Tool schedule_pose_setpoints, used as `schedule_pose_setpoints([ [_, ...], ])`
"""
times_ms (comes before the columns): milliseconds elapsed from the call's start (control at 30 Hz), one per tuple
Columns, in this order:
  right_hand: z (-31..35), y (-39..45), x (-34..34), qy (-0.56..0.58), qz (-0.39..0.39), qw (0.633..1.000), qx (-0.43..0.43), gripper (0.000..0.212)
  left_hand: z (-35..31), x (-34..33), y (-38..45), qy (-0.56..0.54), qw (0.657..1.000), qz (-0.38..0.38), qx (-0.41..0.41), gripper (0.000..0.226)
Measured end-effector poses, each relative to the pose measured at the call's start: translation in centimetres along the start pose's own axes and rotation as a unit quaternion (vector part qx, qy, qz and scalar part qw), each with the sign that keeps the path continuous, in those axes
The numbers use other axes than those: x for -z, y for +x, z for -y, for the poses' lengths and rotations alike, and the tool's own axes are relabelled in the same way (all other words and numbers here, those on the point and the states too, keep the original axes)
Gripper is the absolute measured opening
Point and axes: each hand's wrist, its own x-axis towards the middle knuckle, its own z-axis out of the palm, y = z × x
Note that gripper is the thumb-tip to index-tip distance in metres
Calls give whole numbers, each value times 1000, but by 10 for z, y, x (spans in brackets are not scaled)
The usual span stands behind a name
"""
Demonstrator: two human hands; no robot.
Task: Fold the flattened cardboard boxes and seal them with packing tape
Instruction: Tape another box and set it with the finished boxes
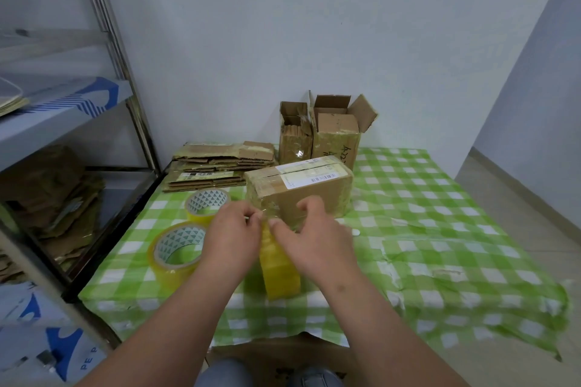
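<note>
Pale walls (283, 25) are meeting in the corner behind the bench (456, 229). A metal shelving rack (119, 41) is standing left; beige floor (518, 214) is showing right.

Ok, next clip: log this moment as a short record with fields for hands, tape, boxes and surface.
left hand: pinches the clear tape strip near the box corner
right hand: fingers curled on the tape roll in use, which stands on edge between both hands
closed box: taped, label on top, just behind the hands
spare tape rolls: two, to the left
flattened boxes: stacked at back left
open boxes: two, upright against the wall
surface: green checked tablecloth
</note>
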Motion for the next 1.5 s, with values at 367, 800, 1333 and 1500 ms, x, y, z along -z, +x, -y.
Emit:
schedule_pose_setpoints([
  [367, -11, -12, 8, -81, 105, 975, 176, 48, 17, -5, -3, -255, 952, 26, 169, 14],
  [800, -36, 19, -4, -74, -28, 990, 121, 29, 25, -13, 31, 46, 998, 14, -51, 66],
  [1333, -70, 102, 8, 77, -116, 989, -41, 80, 25, -29, 51, 111, 989, 19, -91, 70],
  [1500, -73, 109, 9, 124, -105, 984, -68, 84, 30, -27, 54, 26, 996, 65, -60, 76],
])
